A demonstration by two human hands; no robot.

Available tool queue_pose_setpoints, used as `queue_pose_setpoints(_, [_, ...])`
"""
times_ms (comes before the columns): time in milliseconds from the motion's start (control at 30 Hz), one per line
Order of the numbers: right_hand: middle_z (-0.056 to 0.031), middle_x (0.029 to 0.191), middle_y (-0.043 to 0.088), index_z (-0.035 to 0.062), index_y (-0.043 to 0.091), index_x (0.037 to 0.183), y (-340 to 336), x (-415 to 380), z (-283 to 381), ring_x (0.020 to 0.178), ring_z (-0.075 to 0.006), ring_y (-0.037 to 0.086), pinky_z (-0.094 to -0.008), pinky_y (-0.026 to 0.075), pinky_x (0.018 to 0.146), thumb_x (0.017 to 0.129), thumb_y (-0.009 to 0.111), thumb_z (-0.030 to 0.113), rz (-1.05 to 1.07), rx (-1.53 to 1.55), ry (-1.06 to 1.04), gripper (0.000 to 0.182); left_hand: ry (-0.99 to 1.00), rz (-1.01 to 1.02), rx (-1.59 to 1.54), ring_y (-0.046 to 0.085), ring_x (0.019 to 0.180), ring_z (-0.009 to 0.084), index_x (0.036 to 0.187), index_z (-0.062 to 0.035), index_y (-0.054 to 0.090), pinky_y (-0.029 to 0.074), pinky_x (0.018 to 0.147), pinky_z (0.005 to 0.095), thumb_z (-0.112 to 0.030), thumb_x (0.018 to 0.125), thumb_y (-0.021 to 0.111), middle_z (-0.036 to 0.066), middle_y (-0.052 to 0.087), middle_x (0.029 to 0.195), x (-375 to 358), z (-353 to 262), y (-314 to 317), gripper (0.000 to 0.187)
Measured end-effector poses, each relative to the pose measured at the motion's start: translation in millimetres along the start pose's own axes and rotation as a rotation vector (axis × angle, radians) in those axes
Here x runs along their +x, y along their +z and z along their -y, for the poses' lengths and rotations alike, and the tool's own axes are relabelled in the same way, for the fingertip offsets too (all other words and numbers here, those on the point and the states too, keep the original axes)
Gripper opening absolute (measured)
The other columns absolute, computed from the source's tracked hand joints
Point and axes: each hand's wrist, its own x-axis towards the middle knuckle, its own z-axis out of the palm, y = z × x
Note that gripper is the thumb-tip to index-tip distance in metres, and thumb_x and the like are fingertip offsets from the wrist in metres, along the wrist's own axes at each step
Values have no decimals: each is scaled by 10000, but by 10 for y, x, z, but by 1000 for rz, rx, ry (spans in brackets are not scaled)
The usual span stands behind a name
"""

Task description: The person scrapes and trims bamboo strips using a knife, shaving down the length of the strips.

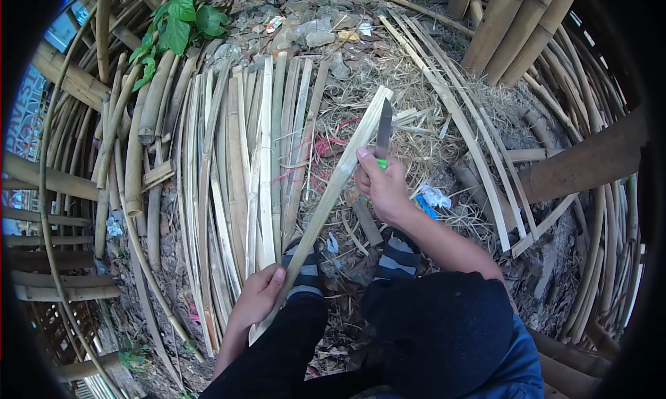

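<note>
- Grasping the green-handled knife with a narrow dark metal blade (383,128), the right hand (383,184) is closed around the handle, thumb tip against the strip.
- The blade points to the far side, at the right edge of the far end of the long, flat, pale green-yellow bamboo strip (326,205).
- The left hand (258,296) grasps the same strip at its near portion, thumb along the left edge; the other fingers are largely hidden.
- The strip slants from near left to far right, between the two hands, above the ground and passing over the left foot.
- Both feet are in grey-and-black striped footwear (399,257), on the near ground.
- Left of the strip, long pale and brown split bamboo slats (267,170) lie side by side, running near to far.
- Right of the slats are loose pink-red strings (321,147).
- Farther right, dry straw-coloured shavings (416,146) cover the ground, with a crumpled blue-and-white wrapper (433,197) near the right wrist.
- Long, thin, pale bamboo strips (479,146) lie beyond the shavings at right.
- At far left grows a broad-leaved green plant (182,21); at far right stand thick brown bamboo poles (531,31).
</note>
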Motion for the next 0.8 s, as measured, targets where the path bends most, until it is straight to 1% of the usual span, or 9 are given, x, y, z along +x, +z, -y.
queue_pose_setpoints(67, [72, 559, 334, 68, 544, 974, 143, -159, -74, 429, -48, 273, -240, 219, 411, 1049, 545, 234, 119, -17, 28, 183, 45, -109, 140, 638, 771, 169, 1095, 25, 644, 506, 738, 314, -331, 1074, 474, 74, 646, 785, 155, -223, 66, 394])
queue_pose_setpoints(133, [72, 604, 397, 52, 560, 984, 210, -277, -167, 470, -38, 329, -238, 259, 432, 1047, 552, 242, 189, 0, 90, 201, 315, -223, -162, 605, 717, 131, 1044, 12, 636, 490, 684, 289, -304, 1061, 514, 54, 629, 794, 337, -330, 166, 340])
queue_pose_setpoints(200, [73, 649, 460, 36, 575, 995, 290, -397, -223, 512, -27, 385, -237, 299, 454, 1045, 559, 251, 253, 14, 146, 221, 239, -140, -182, 568, 693, 109, 1035, -6, 611, 463, 652, 264, -314, 1072, 484, 31, 597, 792, 353, -602, 119, 336])
queue_pose_setpoints(267, [35, 706, 547, 13, 580, 950, 366, -511, -242, 579, -78, 497, -276, 397, 509, 1056, 522, 325, 296, -232, -9, 334, 167, -46, -200, 531, 669, 86, 1025, -23, 586, 435, 620, 238, -324, 1082, 453, 8, 565, 790, 346, -673, 96, 334])
queue_pose_setpoints(300, [-44, 762, 635, 0, 581, 909, 260, -525, -262, 636, -189, 601, -325, 464, 571, 1038, 517, 369, 371, -445, -258, 397, 159, -57, -219, 498, 646, 69, 991, -31, 578, 403, 585, 224, -325, 1081, 458, -4, 543, 762, 340, -642, 104, 330])
queue_pose_setpoints(433, [-82, 714, 609, 28, 587, 845, 189, -492, -246, 606, -247, 594, -338, 454, 552, 998, 548, 430, 323, -951, -696, 433, 213, -139, -249, 423, 581, 48, 919, -29, 569, 340, 519, 224, -331, 1080, 464, -25, 484, 675, 267, -586, 203, 358])
queue_pose_setpoints(500, [-81, 613, 475, 68, 551, 719, 142, -405, -234, 526, -267, 514, -373, 406, 496, 978, 552, 478, 262, -1253, -1144, 485, 244, -191, -187, 413, 564, 50, 892, -29, 563, 334, 509, 226, -334, 1081, 460, -27, 471, 658, 260, -506, 261, 374])
queue_pose_setpoints(633, [-58, 620, 500, 95, 511, 694, 91, -346, -101, 532, -231, 522, -350, 414, 489, 963, 565, 499, 246, -1429, -1223, 488, 196, -267, -81, 480, 524, 123, 807, 22, 552, 397, 506, 328, -290, 1074, 465, 63, 511, 574, 251, -555, 318, 420])
queue_pose_setpoints(800, [-99, 572, 529, 81, 500, 707, -196, 7, 88, 506, -278, 561, -421, 433, 465, 1000, 524, 460, -17, -1530, -1078, 480, 125, -296, -90, 449, 517, 103, 802, 6, 541, 367, 488, 302, -304, 1077, 458, 36, 493, 590, 130, -438, 337, 423])
